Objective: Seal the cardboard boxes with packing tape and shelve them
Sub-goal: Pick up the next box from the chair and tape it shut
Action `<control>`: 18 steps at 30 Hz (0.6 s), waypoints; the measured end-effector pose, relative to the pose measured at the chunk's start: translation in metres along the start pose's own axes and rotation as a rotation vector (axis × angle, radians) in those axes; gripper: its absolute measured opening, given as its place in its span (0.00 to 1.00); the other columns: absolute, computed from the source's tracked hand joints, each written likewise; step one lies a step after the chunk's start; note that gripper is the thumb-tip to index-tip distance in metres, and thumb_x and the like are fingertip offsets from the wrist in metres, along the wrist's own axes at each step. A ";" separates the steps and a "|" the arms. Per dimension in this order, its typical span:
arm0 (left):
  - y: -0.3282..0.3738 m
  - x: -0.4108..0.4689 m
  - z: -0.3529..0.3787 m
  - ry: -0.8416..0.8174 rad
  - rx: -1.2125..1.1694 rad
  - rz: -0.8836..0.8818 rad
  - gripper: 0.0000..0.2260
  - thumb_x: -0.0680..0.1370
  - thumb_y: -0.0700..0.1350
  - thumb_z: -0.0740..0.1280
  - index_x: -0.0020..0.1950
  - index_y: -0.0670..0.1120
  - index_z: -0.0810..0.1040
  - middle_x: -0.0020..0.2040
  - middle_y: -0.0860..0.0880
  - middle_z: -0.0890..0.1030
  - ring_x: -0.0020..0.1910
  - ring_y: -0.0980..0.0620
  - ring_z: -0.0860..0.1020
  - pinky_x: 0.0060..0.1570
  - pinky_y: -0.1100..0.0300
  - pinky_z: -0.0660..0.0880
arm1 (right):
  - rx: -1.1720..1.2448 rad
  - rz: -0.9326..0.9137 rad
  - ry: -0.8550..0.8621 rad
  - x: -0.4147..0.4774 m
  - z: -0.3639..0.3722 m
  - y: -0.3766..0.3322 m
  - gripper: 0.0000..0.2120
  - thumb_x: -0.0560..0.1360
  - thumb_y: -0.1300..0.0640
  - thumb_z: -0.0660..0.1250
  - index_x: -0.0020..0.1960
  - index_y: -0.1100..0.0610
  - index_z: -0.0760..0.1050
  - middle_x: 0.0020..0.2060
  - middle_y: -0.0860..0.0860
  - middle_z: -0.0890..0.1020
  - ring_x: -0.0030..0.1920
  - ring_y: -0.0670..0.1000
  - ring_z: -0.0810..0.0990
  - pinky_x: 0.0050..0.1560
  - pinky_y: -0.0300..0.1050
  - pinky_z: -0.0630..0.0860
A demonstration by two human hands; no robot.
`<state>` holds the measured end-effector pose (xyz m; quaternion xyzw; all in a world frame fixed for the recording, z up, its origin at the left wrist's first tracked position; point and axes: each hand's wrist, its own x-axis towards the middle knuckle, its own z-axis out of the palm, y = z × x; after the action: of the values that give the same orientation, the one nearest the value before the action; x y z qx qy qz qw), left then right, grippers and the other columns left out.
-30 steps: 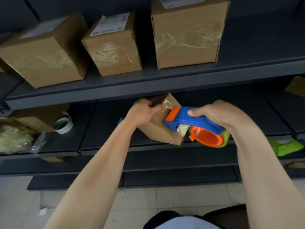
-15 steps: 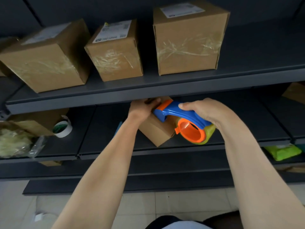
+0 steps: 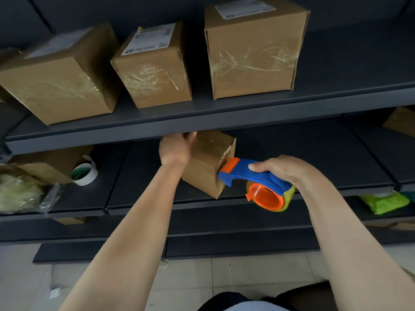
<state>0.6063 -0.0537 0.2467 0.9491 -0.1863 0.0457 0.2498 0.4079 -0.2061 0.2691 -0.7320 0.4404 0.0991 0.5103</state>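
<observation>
A small cardboard box (image 3: 207,169) is held just under the front edge of the upper shelf (image 3: 202,121), over the middle shelf. My left hand (image 3: 176,149) grips its upper left side, fingertips partly hidden by the shelf edge. My right hand (image 3: 280,170) holds a blue and orange tape dispenser (image 3: 253,182) whose orange head presses against the box's right face, where clear tape shows near the corner. Three taped boxes stand on the upper shelf: left (image 3: 60,79), middle (image 3: 155,68), right (image 3: 253,50).
On the middle shelf (image 3: 134,194) at left lie a white tape roll (image 3: 84,173), an open carton (image 3: 49,162) and a bag of pale filler (image 3: 20,191). A green packet (image 3: 384,202) lies at lower right, another carton (image 3: 402,120) at far right. Tiled floor below.
The box has turned and risen toward the upper shelf edge. The dispenser has moved from the box's top down onto its right face. The view has tilted upward.
</observation>
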 end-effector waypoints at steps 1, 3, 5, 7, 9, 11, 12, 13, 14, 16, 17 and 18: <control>0.004 -0.008 0.003 -0.006 0.073 0.123 0.23 0.79 0.60 0.57 0.61 0.43 0.75 0.56 0.41 0.79 0.54 0.44 0.78 0.51 0.53 0.72 | -0.001 -0.002 -0.007 0.002 0.002 -0.002 0.18 0.67 0.42 0.74 0.40 0.58 0.80 0.23 0.50 0.81 0.24 0.49 0.79 0.30 0.42 0.70; 0.009 -0.023 0.012 -0.119 0.106 0.306 0.29 0.78 0.64 0.55 0.69 0.44 0.70 0.68 0.43 0.72 0.67 0.46 0.70 0.67 0.52 0.63 | -0.008 -0.006 0.006 0.004 0.000 -0.003 0.19 0.67 0.42 0.74 0.41 0.59 0.80 0.24 0.50 0.82 0.25 0.49 0.79 0.30 0.42 0.71; 0.008 -0.028 0.016 -0.138 0.192 0.384 0.35 0.75 0.68 0.54 0.74 0.44 0.64 0.75 0.46 0.61 0.75 0.47 0.56 0.73 0.53 0.48 | -0.053 -0.016 0.027 0.004 0.000 -0.008 0.18 0.68 0.42 0.73 0.40 0.58 0.78 0.21 0.49 0.80 0.22 0.47 0.78 0.28 0.41 0.69; 0.006 -0.022 0.012 -0.168 0.193 0.358 0.37 0.75 0.69 0.55 0.74 0.44 0.62 0.76 0.47 0.59 0.75 0.47 0.55 0.72 0.54 0.49 | -0.079 -0.039 0.029 0.006 0.003 -0.016 0.18 0.70 0.42 0.72 0.39 0.57 0.76 0.18 0.47 0.78 0.18 0.45 0.76 0.25 0.39 0.67; 0.005 -0.014 0.008 -0.235 0.167 0.308 0.36 0.74 0.68 0.56 0.74 0.45 0.63 0.75 0.46 0.62 0.73 0.45 0.61 0.70 0.53 0.57 | -0.162 -0.064 0.065 0.008 0.012 -0.028 0.16 0.71 0.44 0.71 0.40 0.57 0.74 0.20 0.48 0.79 0.20 0.47 0.78 0.24 0.37 0.66; 0.005 -0.011 0.007 -0.283 0.172 0.278 0.35 0.74 0.69 0.56 0.72 0.47 0.64 0.72 0.46 0.67 0.69 0.44 0.67 0.65 0.52 0.64 | -0.476 -0.097 0.221 0.011 0.024 -0.030 0.13 0.71 0.47 0.69 0.40 0.57 0.73 0.28 0.49 0.79 0.27 0.51 0.77 0.27 0.39 0.64; 0.005 -0.011 0.007 -0.291 0.169 0.268 0.35 0.74 0.69 0.56 0.72 0.48 0.64 0.71 0.46 0.68 0.68 0.44 0.67 0.64 0.52 0.65 | -0.592 -0.099 0.299 0.012 0.030 -0.027 0.13 0.71 0.47 0.68 0.40 0.56 0.72 0.31 0.50 0.77 0.30 0.52 0.74 0.28 0.40 0.64; 0.005 -0.012 0.008 -0.288 0.163 0.261 0.35 0.74 0.69 0.55 0.73 0.48 0.63 0.72 0.46 0.66 0.69 0.44 0.66 0.66 0.51 0.65 | -0.604 -0.077 0.333 0.018 0.035 -0.021 0.13 0.71 0.46 0.68 0.41 0.56 0.72 0.33 0.51 0.75 0.32 0.52 0.74 0.30 0.41 0.66; 0.004 -0.014 0.008 -0.282 0.166 0.263 0.36 0.74 0.70 0.55 0.74 0.48 0.62 0.74 0.46 0.64 0.71 0.44 0.63 0.68 0.51 0.63 | -0.570 -0.043 0.332 0.023 0.040 -0.014 0.15 0.72 0.44 0.67 0.44 0.56 0.72 0.36 0.52 0.76 0.36 0.54 0.75 0.35 0.43 0.70; 0.004 -0.014 0.009 -0.269 0.189 0.285 0.37 0.74 0.70 0.53 0.76 0.47 0.59 0.76 0.47 0.59 0.74 0.45 0.58 0.71 0.51 0.57 | -0.462 0.027 0.362 0.034 0.048 -0.001 0.19 0.75 0.41 0.63 0.53 0.57 0.74 0.47 0.55 0.79 0.49 0.58 0.77 0.51 0.50 0.71; 0.004 -0.015 0.010 -0.261 0.208 0.293 0.37 0.75 0.70 0.52 0.76 0.47 0.58 0.76 0.47 0.58 0.75 0.46 0.56 0.72 0.51 0.55 | -0.429 0.052 0.388 0.042 0.051 0.005 0.20 0.77 0.41 0.60 0.55 0.58 0.74 0.51 0.56 0.79 0.53 0.59 0.77 0.57 0.52 0.68; 0.004 -0.015 0.009 -0.255 0.224 0.300 0.37 0.75 0.70 0.51 0.76 0.46 0.57 0.77 0.47 0.57 0.75 0.46 0.55 0.72 0.52 0.53 | -0.403 0.068 0.401 0.051 0.053 0.009 0.19 0.79 0.42 0.58 0.55 0.58 0.74 0.52 0.56 0.79 0.55 0.59 0.76 0.61 0.53 0.66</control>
<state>0.5908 -0.0564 0.2376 0.9308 -0.3489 -0.0174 0.1077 0.4474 -0.1900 0.2087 -0.8084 0.5282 0.0551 0.2538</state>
